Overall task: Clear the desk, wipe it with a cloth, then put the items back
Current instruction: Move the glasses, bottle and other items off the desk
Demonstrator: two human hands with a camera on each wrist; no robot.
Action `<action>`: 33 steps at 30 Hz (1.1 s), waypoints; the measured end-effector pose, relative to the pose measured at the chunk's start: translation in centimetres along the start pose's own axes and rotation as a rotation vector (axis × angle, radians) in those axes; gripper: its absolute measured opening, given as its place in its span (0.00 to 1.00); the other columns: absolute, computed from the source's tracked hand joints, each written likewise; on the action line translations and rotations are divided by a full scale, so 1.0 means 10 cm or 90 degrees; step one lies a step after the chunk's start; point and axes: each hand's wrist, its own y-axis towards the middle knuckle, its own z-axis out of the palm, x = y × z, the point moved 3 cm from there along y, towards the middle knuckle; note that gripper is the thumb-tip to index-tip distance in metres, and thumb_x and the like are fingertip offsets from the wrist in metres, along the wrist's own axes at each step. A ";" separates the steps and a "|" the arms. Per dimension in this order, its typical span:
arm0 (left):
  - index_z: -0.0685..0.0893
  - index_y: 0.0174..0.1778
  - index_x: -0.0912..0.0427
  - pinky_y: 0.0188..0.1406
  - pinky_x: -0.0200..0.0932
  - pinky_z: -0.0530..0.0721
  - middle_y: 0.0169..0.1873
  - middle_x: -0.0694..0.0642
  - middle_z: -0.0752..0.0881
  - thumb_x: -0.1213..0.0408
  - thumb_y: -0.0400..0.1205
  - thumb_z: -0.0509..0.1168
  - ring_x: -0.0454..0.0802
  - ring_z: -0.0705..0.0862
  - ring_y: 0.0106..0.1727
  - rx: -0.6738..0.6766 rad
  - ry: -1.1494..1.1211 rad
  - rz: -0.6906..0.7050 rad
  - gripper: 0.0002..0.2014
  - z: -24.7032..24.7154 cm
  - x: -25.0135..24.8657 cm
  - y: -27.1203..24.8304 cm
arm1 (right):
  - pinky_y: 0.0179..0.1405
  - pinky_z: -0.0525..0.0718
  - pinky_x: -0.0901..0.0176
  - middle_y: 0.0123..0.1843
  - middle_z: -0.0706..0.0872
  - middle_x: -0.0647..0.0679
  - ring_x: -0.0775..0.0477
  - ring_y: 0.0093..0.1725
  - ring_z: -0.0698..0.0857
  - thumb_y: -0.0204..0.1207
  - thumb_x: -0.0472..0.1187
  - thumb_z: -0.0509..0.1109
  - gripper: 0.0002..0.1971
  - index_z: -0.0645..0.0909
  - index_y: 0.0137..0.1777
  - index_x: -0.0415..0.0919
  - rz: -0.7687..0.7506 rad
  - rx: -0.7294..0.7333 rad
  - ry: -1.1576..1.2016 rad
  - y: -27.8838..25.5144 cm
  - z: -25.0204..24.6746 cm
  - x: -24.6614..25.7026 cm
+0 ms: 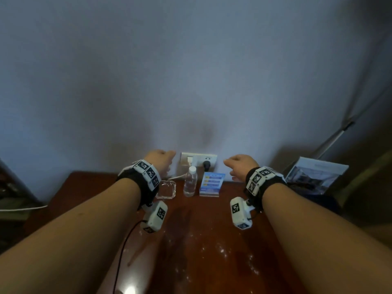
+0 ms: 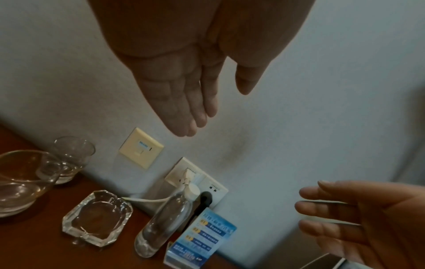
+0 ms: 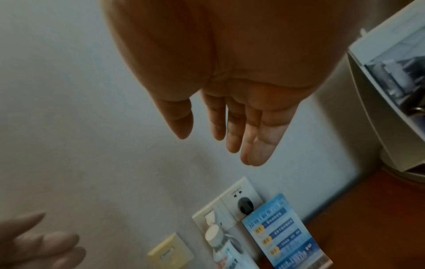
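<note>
Both my hands hover above the back of the reddish-brown desk (image 1: 207, 240), close to the wall, and hold nothing. My left hand (image 1: 164, 164) (image 2: 214, 109) has straight, relaxed fingers and hangs above the square glass ashtray (image 1: 166, 188) (image 2: 96, 218). My right hand (image 1: 235, 168) (image 3: 218, 134) is spread open to the right of the blue card stand (image 1: 211, 184) (image 3: 282, 234). A clear water bottle (image 1: 190, 181) (image 2: 165, 223) with a white cap stands between ashtray and card. White specks dot the near desk surface.
A glass cup (image 2: 71, 158) and a glass bowl (image 2: 23, 180) stand at the desk's back left. A wall socket (image 1: 198, 160) with a white charger and a black plug sits behind the bottle. A brochure (image 1: 316, 175) leans at the right.
</note>
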 end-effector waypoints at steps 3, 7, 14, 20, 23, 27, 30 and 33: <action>0.85 0.35 0.58 0.50 0.64 0.89 0.42 0.65 0.89 0.54 0.73 0.71 0.60 0.86 0.36 -0.042 0.054 -0.011 0.10 0.08 0.32 0.45 | 0.55 0.90 0.33 0.45 0.92 0.38 0.34 0.50 0.92 0.76 0.45 0.74 0.09 0.86 0.38 0.40 0.000 -0.012 -0.044 0.25 0.11 -0.30; 0.89 0.37 0.56 0.50 0.65 0.91 0.36 0.60 0.92 0.55 0.73 0.70 0.60 0.90 0.40 -0.046 0.163 -0.029 0.08 0.24 0.45 0.66 | 0.48 0.93 0.43 0.44 0.92 0.38 0.40 0.40 0.90 0.78 0.36 0.72 0.04 0.87 0.43 0.40 0.091 0.010 0.050 0.52 0.26 -0.54; 0.85 0.41 0.51 0.37 0.43 0.81 0.41 0.51 0.88 0.59 0.83 0.70 0.47 0.85 0.40 0.011 0.397 0.009 0.05 0.73 0.46 0.96 | 0.47 0.94 0.39 0.41 0.93 0.41 0.38 0.42 0.93 0.79 0.39 0.71 0.06 0.89 0.44 0.42 0.083 -0.016 0.019 1.08 0.46 -0.79; 0.81 0.62 0.51 0.47 0.38 0.78 0.52 0.47 0.83 0.59 0.83 0.72 0.46 0.84 0.50 0.019 0.436 0.036 0.13 1.00 0.46 1.18 | 0.59 0.89 0.47 0.71 0.79 0.45 0.44 0.55 0.85 0.81 0.40 0.72 0.19 0.81 0.71 0.50 -0.011 0.002 -0.165 1.38 0.63 -0.85; 0.77 0.74 0.54 0.62 0.49 0.83 0.68 0.57 0.79 0.56 0.81 0.73 0.57 0.83 0.65 0.025 0.508 0.049 0.25 1.07 0.44 1.27 | 0.62 0.88 0.45 0.78 0.72 0.46 0.40 0.61 0.85 0.84 0.41 0.68 0.22 0.76 0.78 0.52 -0.087 0.066 -0.325 1.47 0.72 -0.85; 0.78 0.72 0.52 0.67 0.53 0.82 0.70 0.58 0.80 0.54 0.82 0.70 0.57 0.82 0.67 0.031 0.593 0.074 0.23 1.18 0.52 1.39 | 0.60 0.87 0.41 0.72 0.77 0.46 0.38 0.60 0.86 0.85 0.44 0.63 0.18 0.78 0.73 0.54 -0.147 0.124 -0.495 1.55 0.80 -0.88; 0.79 0.73 0.54 0.65 0.53 0.82 0.69 0.58 0.82 0.54 0.82 0.70 0.59 0.82 0.67 0.017 0.609 0.078 0.23 1.22 0.55 1.42 | 0.55 0.87 0.44 0.61 0.82 0.45 0.38 0.56 0.86 0.86 0.43 0.61 0.14 0.82 0.68 0.52 -0.178 0.141 -0.562 1.58 0.85 -0.93; 0.79 0.72 0.54 0.63 0.52 0.81 0.67 0.58 0.83 0.55 0.82 0.70 0.59 0.83 0.66 0.024 0.625 0.065 0.23 1.24 0.59 1.44 | 0.53 0.86 0.45 0.56 0.85 0.43 0.38 0.54 0.86 0.86 0.41 0.60 0.11 0.83 0.62 0.47 -0.193 0.150 -0.601 1.61 0.88 -0.96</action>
